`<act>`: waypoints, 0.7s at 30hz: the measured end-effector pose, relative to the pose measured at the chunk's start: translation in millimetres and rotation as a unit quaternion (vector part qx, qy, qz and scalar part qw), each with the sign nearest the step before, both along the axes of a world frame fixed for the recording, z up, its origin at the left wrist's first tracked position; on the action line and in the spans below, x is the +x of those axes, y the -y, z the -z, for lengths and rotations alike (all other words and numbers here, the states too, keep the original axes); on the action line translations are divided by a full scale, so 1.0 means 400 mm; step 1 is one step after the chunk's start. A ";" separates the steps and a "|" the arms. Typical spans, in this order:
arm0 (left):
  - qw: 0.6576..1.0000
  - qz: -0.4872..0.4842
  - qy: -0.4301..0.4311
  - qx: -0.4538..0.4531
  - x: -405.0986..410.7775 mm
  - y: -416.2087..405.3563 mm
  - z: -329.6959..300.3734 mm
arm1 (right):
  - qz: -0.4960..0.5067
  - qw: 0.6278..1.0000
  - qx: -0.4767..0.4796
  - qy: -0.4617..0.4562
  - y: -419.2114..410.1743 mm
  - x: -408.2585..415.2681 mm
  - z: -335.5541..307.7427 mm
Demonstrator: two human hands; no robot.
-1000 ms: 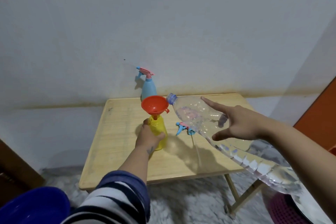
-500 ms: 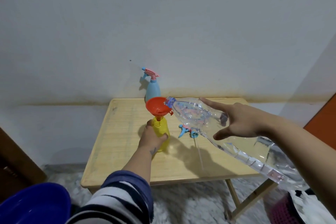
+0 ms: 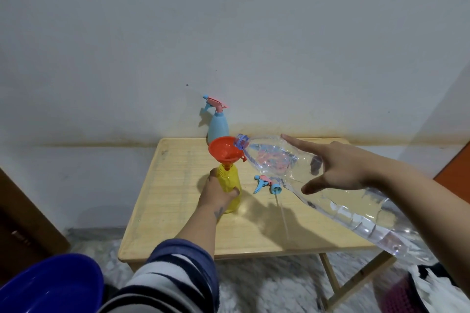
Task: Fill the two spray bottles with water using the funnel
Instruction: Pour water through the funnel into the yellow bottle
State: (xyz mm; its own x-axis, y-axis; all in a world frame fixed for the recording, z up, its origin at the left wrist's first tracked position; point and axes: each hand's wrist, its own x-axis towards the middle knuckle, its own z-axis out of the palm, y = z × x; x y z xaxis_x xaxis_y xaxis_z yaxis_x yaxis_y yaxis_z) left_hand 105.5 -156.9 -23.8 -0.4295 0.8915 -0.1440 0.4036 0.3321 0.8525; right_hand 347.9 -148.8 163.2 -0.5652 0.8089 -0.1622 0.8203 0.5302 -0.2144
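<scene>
A yellow spray bottle (image 3: 231, 181) stands on the wooden table (image 3: 175, 213) without its head, and an orange funnel (image 3: 223, 152) sits in its neck. My left hand (image 3: 216, 194) grips the yellow bottle from the near side. My right hand (image 3: 340, 169) holds a large clear water bottle (image 3: 356, 218), tilted down to the left, its blue-ringed mouth at the funnel's right rim. Water lies in the bottle's lower side. A blue spray bottle (image 3: 218, 126) with a pink head stands at the back by the wall. A loose blue-and-pink spray head (image 3: 267, 182) with its tube lies right of the yellow bottle.
A blue basin (image 3: 50, 284) sits at the bottom left on the floor side. The table stands against a white wall, with its folding legs (image 3: 330, 284) showing below the front edge. A dark wooden panel (image 3: 23, 223) is at the far left, and an orange surface (image 3: 455, 168) at the far right.
My right hand has brought the water bottle's mouth left and down onto the funnel's rim. My left hand still holds the yellow bottle in place.
</scene>
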 end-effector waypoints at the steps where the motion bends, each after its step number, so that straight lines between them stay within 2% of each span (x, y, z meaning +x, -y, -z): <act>1: 1.000 0.000 -0.004 -0.002 -0.001 0.000 0.000 | -0.001 1.000 -0.001 0.002 -0.001 0.000 0.000; 21: 1.000 0.000 -0.007 0.002 0.002 0.004 -0.002 | 0.002 1.000 -0.002 0.001 -0.008 0.007 0.011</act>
State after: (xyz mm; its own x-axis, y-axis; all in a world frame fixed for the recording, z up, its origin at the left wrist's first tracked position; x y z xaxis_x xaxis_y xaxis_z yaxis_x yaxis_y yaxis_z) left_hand 106.3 -158.3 -22.8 -0.4318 0.8920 -0.1334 0.4162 0.3283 0.8480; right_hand 350.8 -145.7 158.7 -0.5619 0.8101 -0.1670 0.8226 0.5262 -0.2153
